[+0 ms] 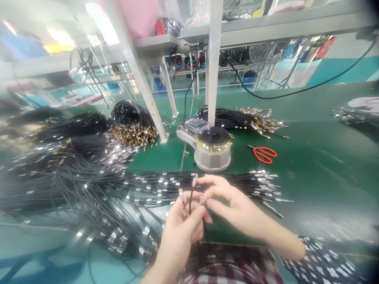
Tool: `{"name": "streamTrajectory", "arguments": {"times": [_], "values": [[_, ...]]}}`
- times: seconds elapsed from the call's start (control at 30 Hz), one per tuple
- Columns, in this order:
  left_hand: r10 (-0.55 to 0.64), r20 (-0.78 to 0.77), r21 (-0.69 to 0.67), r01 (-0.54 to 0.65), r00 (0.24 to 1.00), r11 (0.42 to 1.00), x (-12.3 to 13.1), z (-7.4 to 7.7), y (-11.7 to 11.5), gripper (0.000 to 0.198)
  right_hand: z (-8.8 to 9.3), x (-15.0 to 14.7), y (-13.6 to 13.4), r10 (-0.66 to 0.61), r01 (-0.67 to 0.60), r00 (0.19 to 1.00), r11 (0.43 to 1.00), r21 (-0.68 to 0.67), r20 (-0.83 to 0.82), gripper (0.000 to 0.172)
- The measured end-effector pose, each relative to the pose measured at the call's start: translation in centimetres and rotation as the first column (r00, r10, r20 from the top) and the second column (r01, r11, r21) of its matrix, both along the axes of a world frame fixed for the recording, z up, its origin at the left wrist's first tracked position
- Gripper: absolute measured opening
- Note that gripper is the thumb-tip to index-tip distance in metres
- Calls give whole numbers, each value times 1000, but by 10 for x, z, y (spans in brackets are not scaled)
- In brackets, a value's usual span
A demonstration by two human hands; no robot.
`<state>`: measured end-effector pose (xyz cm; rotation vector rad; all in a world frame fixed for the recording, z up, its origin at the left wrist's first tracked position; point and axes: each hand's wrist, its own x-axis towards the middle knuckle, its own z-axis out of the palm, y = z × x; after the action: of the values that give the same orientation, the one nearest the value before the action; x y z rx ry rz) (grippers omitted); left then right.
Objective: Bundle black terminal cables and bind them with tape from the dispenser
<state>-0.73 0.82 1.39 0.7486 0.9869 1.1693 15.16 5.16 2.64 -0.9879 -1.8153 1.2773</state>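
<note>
In the middle foreground my left hand [185,221] is closed around a thin black cable [191,199] that hangs down toward my lap. Small silvery pieces show at the cable's upper end [194,180] and by my left fingers. My right hand [225,197] comes in from the right, its thumb and fingers pinched at a small pale piece [201,198] beside the cable. Whether that piece is a label or a connector, I cannot tell. Just beyond my hands lies a long bundle of black cables [160,183] with silvery ends toward the right.
A round white tape dispenser [212,154] with yellowish tabs stands behind my hands. Red-handled scissors [265,154] lie to its right on the green tabletop [314,157]. Cable heaps [79,130] cover the left side. Another bundle [251,118] lies behind a white post [213,63].
</note>
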Motion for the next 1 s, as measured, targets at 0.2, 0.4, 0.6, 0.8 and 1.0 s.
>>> {"name": "streamTrajectory", "arguments": {"times": [0.2,0.4,0.6,0.8,1.0], "values": [[130,-124,-4,-131,984,991,0,4,-1,31,1,3,5,-218,130,923,952,-278,-315,16],[201,-133,-5,-204,970,979,9,8,-4,29,-5,-10,-3,-233,56,884,914,-402,-405,30],[193,-177,-3,-197,965,980,7,7,-4,28,-6,-11,-6,-201,75,908,940,-332,-367,28],[237,-281,48,-233,930,971,7,9,-6,26,-3,-13,-7,-220,106,909,943,-315,-354,28],[222,-338,46,-220,914,974,6,12,-8,27,0,-14,-6,-200,78,914,941,-330,-353,29]]}}
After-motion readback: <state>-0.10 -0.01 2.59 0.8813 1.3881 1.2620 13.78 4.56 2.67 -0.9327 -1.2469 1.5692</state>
